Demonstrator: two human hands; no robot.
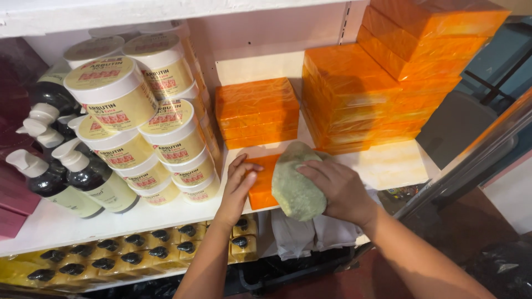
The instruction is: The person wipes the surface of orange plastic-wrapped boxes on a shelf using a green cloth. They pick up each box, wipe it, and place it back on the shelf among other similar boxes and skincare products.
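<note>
Left hand (239,185) lies flat, fingers spread, on an orange wrapped box (262,182) at the shelf's (66,221) front edge; right hand (339,191) clamps a green cloth (293,185) against its top, orange stacks (256,112) behind

There is only 1 view, so no part of the scene is shared with another. The camera sits on the person's head and looks down and forward at a white shelf (388,166). It is close: both forearms come up from the bottom edge, and the left hand (238,185) and right hand (338,188) sit near the middle of the picture. Past the fingertips the view reaches the back of the shelf. Left of the left fingers (244,166) it takes in jars (119,94) and pump bottles (83,180). Below the wrists it catches a lower shelf (111,257). Right of the right hand it sees the floor.
</note>
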